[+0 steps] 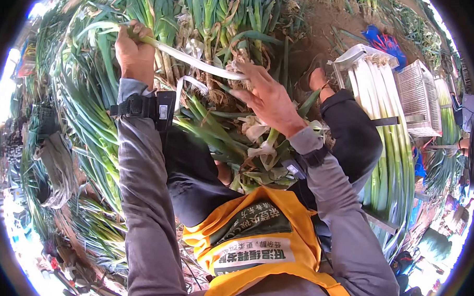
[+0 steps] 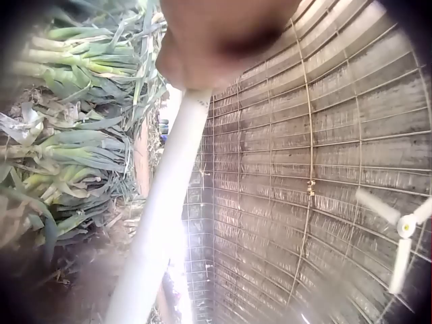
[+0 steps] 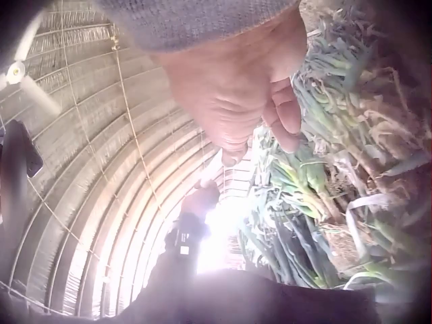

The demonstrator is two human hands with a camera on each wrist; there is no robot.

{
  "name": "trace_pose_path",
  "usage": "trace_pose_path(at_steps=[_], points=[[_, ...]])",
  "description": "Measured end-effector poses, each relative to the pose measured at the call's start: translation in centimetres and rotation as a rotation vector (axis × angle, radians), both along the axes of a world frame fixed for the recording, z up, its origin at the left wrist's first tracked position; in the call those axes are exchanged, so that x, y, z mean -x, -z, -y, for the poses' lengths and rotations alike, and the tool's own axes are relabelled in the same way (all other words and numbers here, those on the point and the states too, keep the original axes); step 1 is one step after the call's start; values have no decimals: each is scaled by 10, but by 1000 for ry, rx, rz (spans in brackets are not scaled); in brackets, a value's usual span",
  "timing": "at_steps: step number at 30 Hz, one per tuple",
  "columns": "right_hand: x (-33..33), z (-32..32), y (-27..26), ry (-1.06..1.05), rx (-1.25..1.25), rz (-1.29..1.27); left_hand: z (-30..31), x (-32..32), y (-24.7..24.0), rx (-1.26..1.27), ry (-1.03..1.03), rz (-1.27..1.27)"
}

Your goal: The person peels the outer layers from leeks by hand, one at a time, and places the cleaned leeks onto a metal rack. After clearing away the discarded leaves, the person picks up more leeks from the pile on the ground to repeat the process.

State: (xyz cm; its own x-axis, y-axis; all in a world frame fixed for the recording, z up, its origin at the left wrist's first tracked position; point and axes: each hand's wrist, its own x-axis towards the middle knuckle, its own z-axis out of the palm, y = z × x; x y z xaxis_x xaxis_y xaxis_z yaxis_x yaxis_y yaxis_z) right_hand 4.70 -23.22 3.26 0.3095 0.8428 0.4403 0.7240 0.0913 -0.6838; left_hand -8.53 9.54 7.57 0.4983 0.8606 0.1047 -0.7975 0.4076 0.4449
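Observation:
A long green onion (image 1: 193, 62) with a smooth white shank is held out nearly level in front of the body. My left hand (image 1: 136, 50) grips it where white turns to green, and its leaves bend away to the left. At the other end my right hand (image 1: 270, 97) pinches the root end between thumb and fingers, which partly hide it. The left wrist view shows the bare white shank (image 2: 165, 189) running down from the left hand. A pale strip of peeled skin (image 1: 180, 91) hangs below the onion.
Unpeeled green onions (image 1: 215, 22) stand in bundles ahead, with more heaped at left (image 1: 91, 122). Peelings (image 1: 265, 149) lie between the knees. At right, cleaned onions (image 1: 380, 95) fill a metal rack (image 1: 350, 57) beside a white plastic crate (image 1: 419, 97).

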Motion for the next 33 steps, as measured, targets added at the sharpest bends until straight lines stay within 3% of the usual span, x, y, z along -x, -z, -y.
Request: trace_pose_path(at_steps=[3, 7, 9, 13, 15, 19, 21, 27, 28, 30, 31, 32, 33], points=[[1, -15, 10, -26, -105, -27, 0, 6, -3, 56, 80, 68], [7, -16, 1, -106, 35, -189, 4, 2, -5, 78, 171, 121], [15, -20, -2, -173, -7, -592, 10, -1, -9, -10, 226, 166], [29, -14, 9, -182, 74, -631, 26, -1, -16, -209, 148, 151], [32, -9, 14, -34, 177, -917, 38, 0, -21, -277, 95, 12], [35, -5, 34, 47, 144, -861, 61, -2, -31, -380, 137, -58], [37, -2, 36, 83, 151, -811, 79, -6, -37, -373, 41, -173], [29, 7, 51, 268, 11, -793, 117, -13, -39, -337, -107, -193], [19, 11, 62, 283, 7, -1037, 113, -11, -43, -329, -172, -171], [-3, 30, 99, 421, -139, -1137, 114, 9, -61, -214, -239, -159], [-27, 46, 142, 481, -93, -1111, 118, 20, -78, -108, -246, -150], [-28, 58, 145, 553, 150, -1011, 112, 27, -85, -91, -373, -140], [-32, 75, 160, 425, 309, -1018, 102, 34, -87, -66, -493, -129]])
